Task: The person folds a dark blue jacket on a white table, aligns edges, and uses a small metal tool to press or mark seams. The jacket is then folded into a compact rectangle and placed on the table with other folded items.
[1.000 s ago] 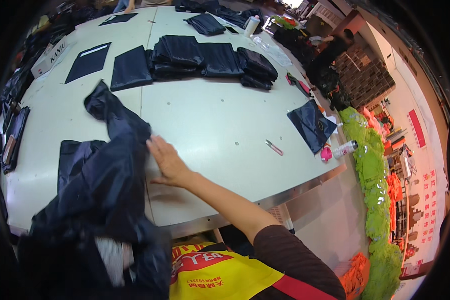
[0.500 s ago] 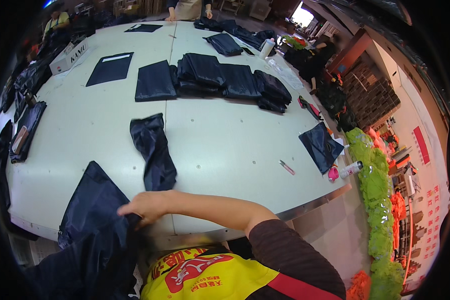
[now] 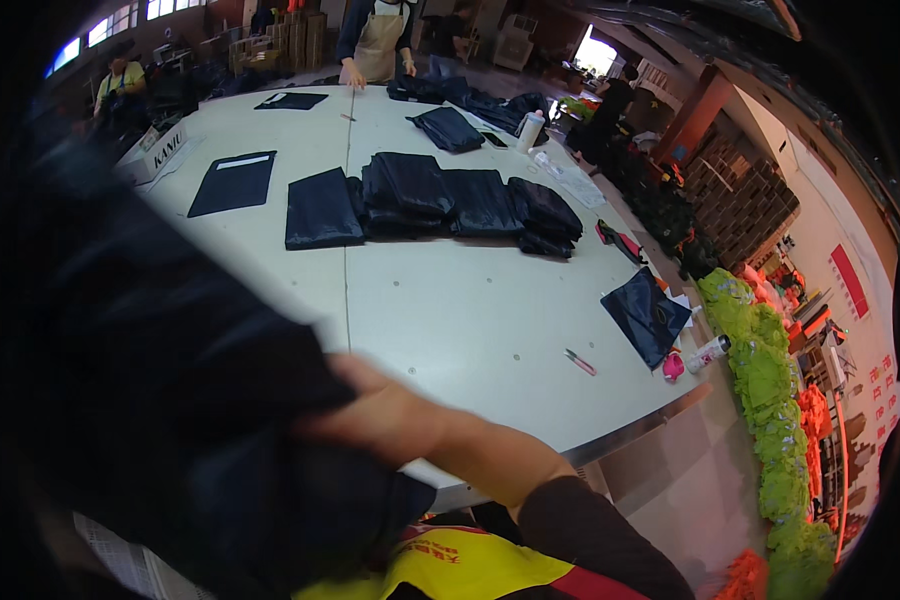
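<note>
A large piece of dark navy fabric (image 3: 200,400), probably a garment, is lifted close before me and fills the left of the view, blurred by motion. My right hand (image 3: 385,415) grips its edge, the fingers partly hidden in the folds. My left hand does not show; the fabric covers that side. Beyond it, several folded navy bundles (image 3: 405,190) lie in a row on the white table (image 3: 440,300). A flat navy piece with a white strip (image 3: 232,183) rests to their left.
At the right edge are pink-handled snips (image 3: 580,362), a folded navy pouch (image 3: 646,318) and a bottle (image 3: 708,354). A white bottle (image 3: 530,130) and a phone (image 3: 494,140) stand farther back. Lime-green bundles (image 3: 770,400) line the right. A person in an apron (image 3: 378,45) is across the table.
My right hand has raised the navy fabric off the near left of the table and moved slightly right. The fabric now covers the left side. The view has tilted up.
</note>
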Tool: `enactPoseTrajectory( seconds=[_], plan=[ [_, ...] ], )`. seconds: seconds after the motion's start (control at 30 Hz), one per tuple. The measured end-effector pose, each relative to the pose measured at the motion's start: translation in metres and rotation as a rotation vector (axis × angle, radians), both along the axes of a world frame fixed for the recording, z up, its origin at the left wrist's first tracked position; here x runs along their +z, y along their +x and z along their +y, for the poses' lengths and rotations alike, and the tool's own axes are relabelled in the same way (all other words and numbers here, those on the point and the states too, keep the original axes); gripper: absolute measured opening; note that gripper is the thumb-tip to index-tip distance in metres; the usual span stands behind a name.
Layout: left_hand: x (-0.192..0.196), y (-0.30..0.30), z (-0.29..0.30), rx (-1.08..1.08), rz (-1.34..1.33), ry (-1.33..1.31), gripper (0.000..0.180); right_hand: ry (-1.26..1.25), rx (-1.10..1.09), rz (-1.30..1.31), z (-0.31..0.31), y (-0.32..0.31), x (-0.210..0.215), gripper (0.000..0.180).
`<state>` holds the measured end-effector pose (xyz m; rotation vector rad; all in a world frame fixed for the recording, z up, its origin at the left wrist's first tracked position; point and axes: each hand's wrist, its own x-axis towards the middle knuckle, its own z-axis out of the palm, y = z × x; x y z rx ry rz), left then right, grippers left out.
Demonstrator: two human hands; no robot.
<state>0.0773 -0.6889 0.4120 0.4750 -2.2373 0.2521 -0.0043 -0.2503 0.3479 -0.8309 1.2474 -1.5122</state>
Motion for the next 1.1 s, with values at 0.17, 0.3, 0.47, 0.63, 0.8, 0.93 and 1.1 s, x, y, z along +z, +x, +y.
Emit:
enactPoseTrajectory(
  seconds=[0.17, 0.3, 0.47, 0.63, 0.8, 0.93, 1.1],
  plan=[
    [0.038, -0.191, 0.078, -0.261, 0.174, -0.373, 0.062, -0.162, -0.737, -0.190, 0.069, -0.074, -0.112, 0.040],
    [-0.138, -0.224, 0.182, -0.481, -0.075, -0.118, 0.068, 0.230, -1.032, -0.161, 0.142, -0.125, -0.241, 0.052],
    [-0.335, -0.060, 0.187, -0.286, -0.542, 0.357, 0.078, 0.720, -1.254, 0.265, 0.159, -0.065, -0.316, 0.107],
    [-0.391, 0.025, 0.181, 0.093, -0.622, 0.575, 0.084, 0.410, -1.245, -0.220, 0.099, 0.026, -0.314, 0.107],
    [-0.404, 0.026, 0.182, 0.089, -0.551, 0.519, 0.082, 0.464, -1.139, -0.469, 0.050, 0.056, -0.329, 0.085],
    [-0.401, 0.029, 0.172, 0.066, -0.561, 0.506, 0.081, -0.002, -1.038, -1.011, 0.074, 0.017, -0.333, 0.035],
    [-0.401, 0.023, 0.139, 0.004, -0.551, 0.478, 0.078, 0.056, -1.340, -0.642, 0.292, -0.012, -0.307, 0.030]
  ],
)
